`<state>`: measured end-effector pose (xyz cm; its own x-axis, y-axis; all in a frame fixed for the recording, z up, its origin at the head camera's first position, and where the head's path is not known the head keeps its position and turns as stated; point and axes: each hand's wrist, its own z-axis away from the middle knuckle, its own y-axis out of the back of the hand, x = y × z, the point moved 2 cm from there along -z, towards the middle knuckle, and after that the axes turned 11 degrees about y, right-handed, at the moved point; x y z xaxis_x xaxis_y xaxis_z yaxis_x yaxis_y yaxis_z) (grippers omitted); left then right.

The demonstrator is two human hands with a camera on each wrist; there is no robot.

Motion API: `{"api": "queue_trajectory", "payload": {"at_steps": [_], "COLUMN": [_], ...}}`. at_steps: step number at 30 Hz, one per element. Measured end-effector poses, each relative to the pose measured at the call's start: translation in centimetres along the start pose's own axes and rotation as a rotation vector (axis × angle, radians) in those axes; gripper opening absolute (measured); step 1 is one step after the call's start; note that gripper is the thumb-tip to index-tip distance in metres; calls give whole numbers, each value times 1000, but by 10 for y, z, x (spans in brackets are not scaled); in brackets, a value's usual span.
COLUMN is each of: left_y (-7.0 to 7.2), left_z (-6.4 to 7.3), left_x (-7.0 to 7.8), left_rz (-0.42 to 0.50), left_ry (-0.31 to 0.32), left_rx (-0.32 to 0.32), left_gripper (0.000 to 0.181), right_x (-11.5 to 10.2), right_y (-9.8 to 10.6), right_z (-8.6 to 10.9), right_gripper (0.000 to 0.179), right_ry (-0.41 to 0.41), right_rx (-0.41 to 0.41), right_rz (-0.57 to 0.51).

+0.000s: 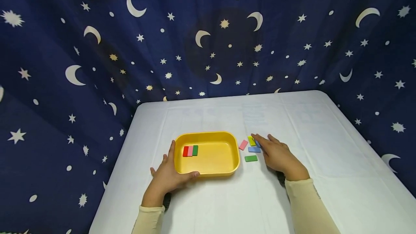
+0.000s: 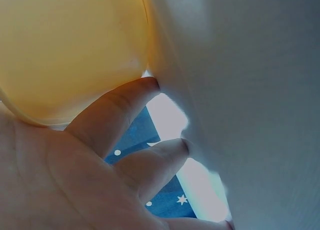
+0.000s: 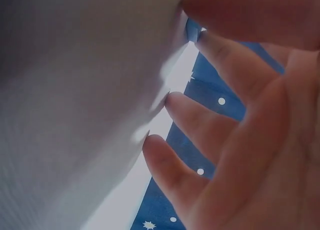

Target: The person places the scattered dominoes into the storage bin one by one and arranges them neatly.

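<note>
A yellow tray (image 1: 214,158) stands on the table, with a red tile (image 1: 185,151), a pink tile (image 1: 190,151) and a dark green tile (image 1: 195,150) side by side in its left part. My left hand (image 1: 169,174) rests against the tray's near left corner, fingers spread along the left side and thumb at the front rim. My right hand (image 1: 277,156) is over the loose tiles, and a blue tile (image 3: 192,30) shows between thumb and index finger. Around it lie a yellow tile (image 1: 251,141), another blue tile (image 1: 254,150), a pink tile (image 1: 243,144) and a green tile (image 1: 251,158).
A white cloth covers the table (image 1: 328,147). Behind it and along both sides hangs a dark blue curtain (image 1: 182,21) with moons and stars.
</note>
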<state>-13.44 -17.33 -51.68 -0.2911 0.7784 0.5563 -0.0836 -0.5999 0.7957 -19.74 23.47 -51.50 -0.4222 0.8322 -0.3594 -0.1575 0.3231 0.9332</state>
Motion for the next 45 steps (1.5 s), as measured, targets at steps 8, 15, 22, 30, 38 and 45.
{"api": "queue_trajectory", "payload": {"at_steps": [8,15,22,30,38,45], "left_y": [-1,-1,-2,-3,-2,-1], "left_z": [0,1,1,0,1,2], "left_x": [1,1,0,-2,-1,1], "left_rz": [0,-4,-6,-9,-7,-4], "left_ry": [1,7,8,7,3,11], "left_rx": [4,-2,-2,1,7,0], "left_gripper": [159,159,158,158,158,159], "right_x": [7,8,8,9,8,6], "right_y": [3,4,4,3,4,6], "right_z": [1,2,3,2,1,2], "right_gripper": [70,66,61,58,57,57], "right_ry": [7,20,44,28,8,39], "right_rx": [36,71,96,88,81,95], "right_rz": [-14,-47,-50,-51,-48,-47]}}
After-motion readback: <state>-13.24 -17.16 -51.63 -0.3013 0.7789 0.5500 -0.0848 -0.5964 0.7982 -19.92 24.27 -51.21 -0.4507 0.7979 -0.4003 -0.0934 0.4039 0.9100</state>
